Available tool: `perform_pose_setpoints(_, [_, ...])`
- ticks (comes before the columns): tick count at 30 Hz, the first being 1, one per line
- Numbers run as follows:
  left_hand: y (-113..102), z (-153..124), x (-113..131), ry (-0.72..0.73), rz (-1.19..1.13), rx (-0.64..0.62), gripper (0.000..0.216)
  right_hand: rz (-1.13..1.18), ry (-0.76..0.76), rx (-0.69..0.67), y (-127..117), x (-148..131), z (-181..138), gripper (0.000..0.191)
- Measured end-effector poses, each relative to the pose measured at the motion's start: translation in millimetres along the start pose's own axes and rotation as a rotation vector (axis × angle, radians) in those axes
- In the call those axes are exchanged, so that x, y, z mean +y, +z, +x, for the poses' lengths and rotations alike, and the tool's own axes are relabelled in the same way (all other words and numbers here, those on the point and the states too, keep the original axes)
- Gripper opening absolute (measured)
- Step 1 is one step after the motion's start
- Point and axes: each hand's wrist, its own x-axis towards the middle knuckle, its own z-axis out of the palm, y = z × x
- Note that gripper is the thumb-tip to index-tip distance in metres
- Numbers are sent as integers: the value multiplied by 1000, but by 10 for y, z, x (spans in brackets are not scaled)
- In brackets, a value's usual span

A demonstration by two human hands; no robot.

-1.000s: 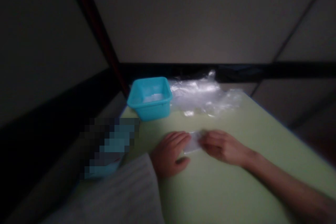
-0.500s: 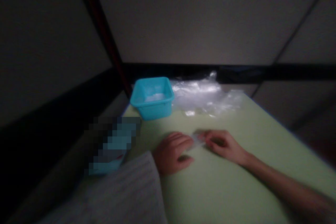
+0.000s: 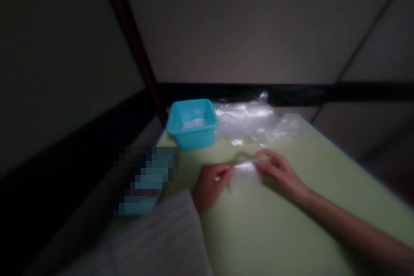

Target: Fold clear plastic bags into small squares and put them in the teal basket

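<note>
On a pale green table [image 3: 278, 224] my two hands hold a small clear plastic bag [image 3: 243, 171] between them. My left hand [image 3: 210, 184], coming out of a grey sleeve, pinches the bag's left edge with fingers curled. My right hand [image 3: 278, 171], bare-armed, pinches its right edge. The bag's top edge is lifted a little off the table and catches the light. The scene is dim and the bag's contents cannot be made out.
A turquoise plastic tub [image 3: 193, 123] with something white inside stands at the table's far left. A heap of clear plastic bags [image 3: 255, 120] lies beside it at the back. A blurred-out patch [image 3: 147, 179] sits left of my sleeve. Dark walls surround the table.
Both hands have gone from lying on the bag to pinching its ends and raising its top edge. The view has shifted slightly left.
</note>
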Motion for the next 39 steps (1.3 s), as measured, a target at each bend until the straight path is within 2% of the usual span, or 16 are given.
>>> perform_pose_setpoints(2, [-15,36,2,-108,-93,1,33,54,53,-13,61,-14,17,41])
perform_pose_setpoints(5, [-29,60,-25,-156,-156,-10,40,49,68,21,146,5,35,54])
perform_pose_setpoints(8, [-20,44,-31,-252,-278,-36,44,59,64,70,179,62,41,53])
perform_pose_setpoints(11, [-8,16,-3,-386,-447,-99,46,71,68,56,164,121,41,49])
perform_pose_setpoints(13, [-7,5,16,-436,-478,-135,46,73,61,44,143,144,38,47])
perform_pose_setpoints(19, [-5,14,-27,-454,-399,-153,39,85,-4,-17,76,137,13,41])
perform_pose_setpoints(24, [1,22,-67,-432,-381,-186,34,-75,-80,-63,36,161,17,26])
perform_pose_setpoints(28, [-6,16,-56,-425,-361,-213,33,-150,-81,-119,27,213,22,26])
perform_pose_setpoints(39, [-5,28,-58,-410,-335,-214,27,-200,-109,-47,-4,234,38,28])
